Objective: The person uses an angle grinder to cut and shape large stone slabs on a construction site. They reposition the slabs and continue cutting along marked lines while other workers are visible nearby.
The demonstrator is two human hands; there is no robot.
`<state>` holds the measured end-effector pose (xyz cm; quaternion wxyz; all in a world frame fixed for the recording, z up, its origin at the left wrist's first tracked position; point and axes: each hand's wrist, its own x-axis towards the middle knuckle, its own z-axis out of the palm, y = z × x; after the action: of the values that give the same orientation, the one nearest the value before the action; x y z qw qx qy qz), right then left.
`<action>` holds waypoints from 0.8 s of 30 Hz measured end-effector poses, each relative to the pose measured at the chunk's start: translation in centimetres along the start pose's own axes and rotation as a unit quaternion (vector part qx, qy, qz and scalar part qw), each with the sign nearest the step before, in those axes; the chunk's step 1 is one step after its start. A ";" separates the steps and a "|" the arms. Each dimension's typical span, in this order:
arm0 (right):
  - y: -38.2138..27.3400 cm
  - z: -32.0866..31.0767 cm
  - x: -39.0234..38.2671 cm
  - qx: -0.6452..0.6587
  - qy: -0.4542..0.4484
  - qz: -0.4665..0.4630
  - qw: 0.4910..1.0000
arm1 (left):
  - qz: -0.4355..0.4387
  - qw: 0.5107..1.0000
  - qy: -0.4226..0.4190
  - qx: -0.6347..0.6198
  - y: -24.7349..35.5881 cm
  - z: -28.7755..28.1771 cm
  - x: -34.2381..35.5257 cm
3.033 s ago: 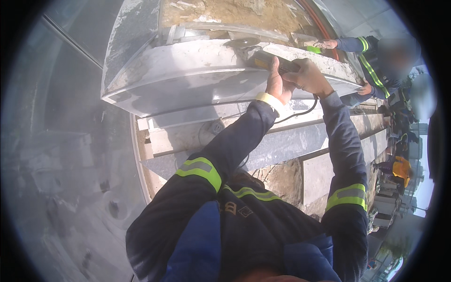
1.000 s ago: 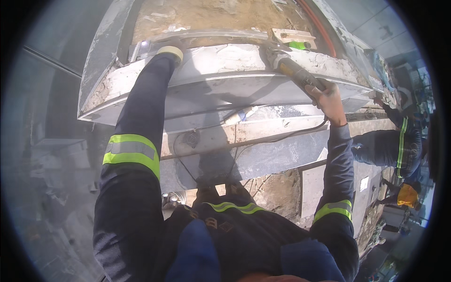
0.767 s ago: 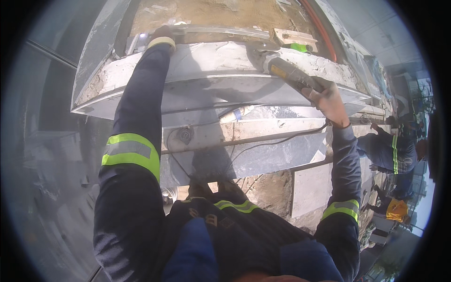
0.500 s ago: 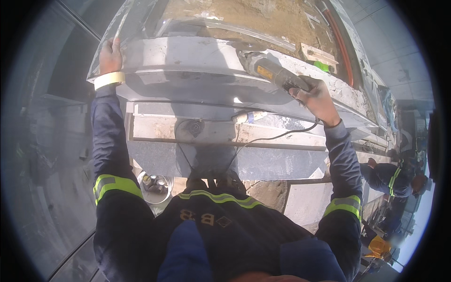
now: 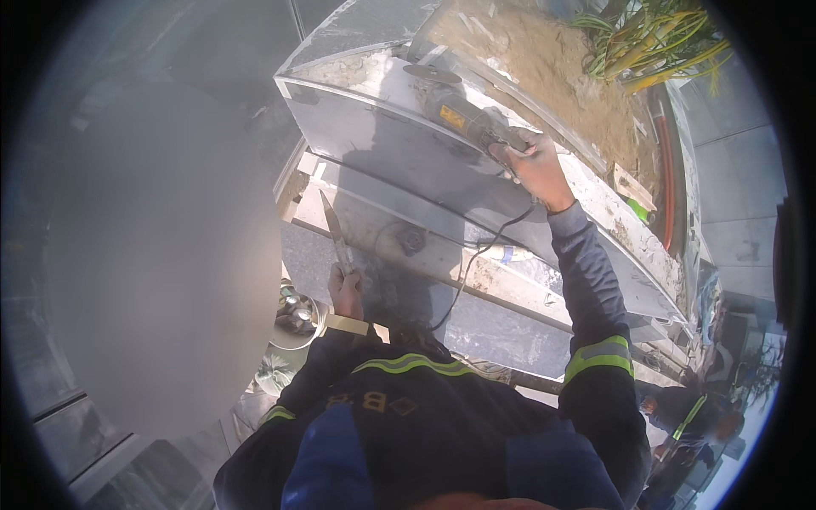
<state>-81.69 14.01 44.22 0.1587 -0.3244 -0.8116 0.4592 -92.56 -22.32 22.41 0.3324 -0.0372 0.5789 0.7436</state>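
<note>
My right hand [image 5: 542,174] is closed round the rear of a grey angle grinder [image 5: 459,117]. Its disc [image 5: 432,74] lies over the dusty white top of a grey stone-faced ledge [image 5: 399,151]; whether it touches, I cannot tell. A dark cord [image 5: 473,263] trails from the grinder toward my body. Lower and to the left, close to my body, my left hand [image 5: 345,291] grips a long, narrow, pointed blade-like tool [image 5: 332,223], its tip away from me. Round my left wrist sits a cream tape roll [image 5: 347,325].
Below the ledge run stone steps [image 5: 510,331], with a white cylindrical thing [image 5: 507,253] on one. A bucket of items [image 5: 297,338] stands left of my body. Beyond the ledge lie soil [image 5: 518,55], a plant [image 5: 650,42] and orange pipes [image 5: 665,174]. Another person [image 5: 684,416] is at lower right.
My left hand has left the ledge's far left end and come down near my body, now holding the pointed tool. My right hand keeps the grinder at the ledge. The view has turned.
</note>
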 end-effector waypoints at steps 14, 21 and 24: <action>-2.6 8.2 1.6 -0.179 0.085 -0.018 0.980 | 0.036 0.980 -0.178 0.077 9.6 20.1 11.4; -2.6 9.1 -4.2 -0.133 0.305 -0.007 0.943 | 0.142 0.883 -0.416 0.164 9.3 24.7 11.1; -1.6 8.1 -7.0 -0.150 0.360 0.031 0.920 | -0.171 0.877 -0.437 0.104 11.5 28.8 5.7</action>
<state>-81.62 3.56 41.59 0.3754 -0.5129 -0.7485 0.1892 -93.66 4.49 38.91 0.6758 0.2280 0.4333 0.5510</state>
